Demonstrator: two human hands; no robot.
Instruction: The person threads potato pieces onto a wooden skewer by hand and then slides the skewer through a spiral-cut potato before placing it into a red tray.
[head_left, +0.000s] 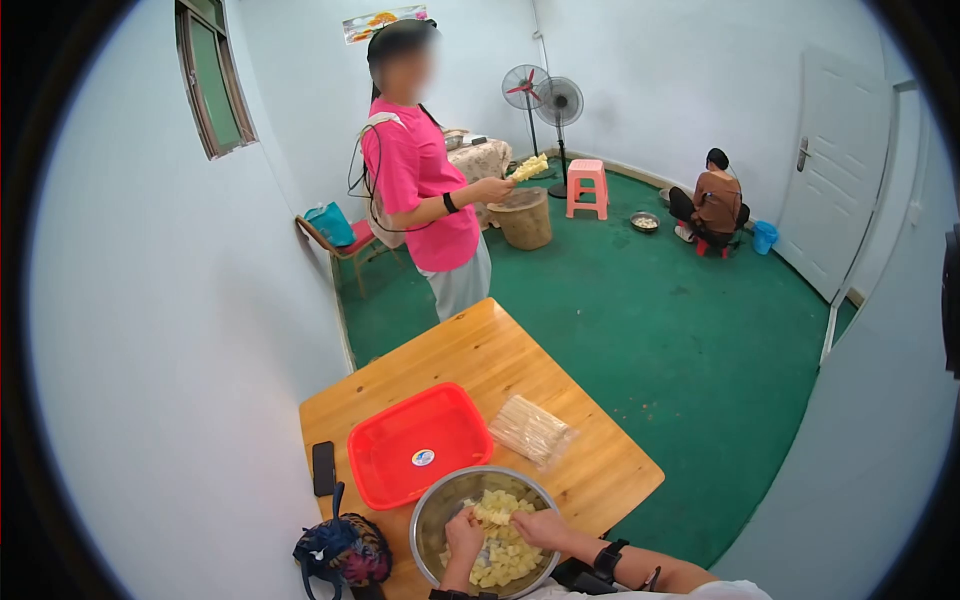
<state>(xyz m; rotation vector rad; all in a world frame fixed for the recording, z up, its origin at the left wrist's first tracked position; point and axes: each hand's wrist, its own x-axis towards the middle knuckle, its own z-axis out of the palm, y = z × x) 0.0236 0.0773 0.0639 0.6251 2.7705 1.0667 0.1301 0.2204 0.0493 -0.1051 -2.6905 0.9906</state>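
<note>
A steel bowl (pixel 420 515) at the table's near edge holds many pale yellow food cubes (pixel 505 568), perhaps potato. Over it, my left hand (pixel 464 534) is closed at the left end of a short row of pale yellow cubes (pixel 494 514). My right hand (pixel 540 529) pinches at the other end of this row. The row looks like a skewer, but no stick shows clearly between my fingers. Behind the bowl lies a clear packet of thin wooden sticks (pixel 533 430). An empty red plastic tray (pixel 420 435) sits to its left.
On the wooden table (pixel 590 470) are a phone (pixel 323 468) and a patterned bag (pixel 345 550). Beyond it a person in pink (pixel 425 170) holds several yellow skewers (pixel 530 168). Another person (pixel 716 200) crouches near the door, by a bowl (pixel 645 222). A pink stool (pixel 587 188) and fans stand behind.
</note>
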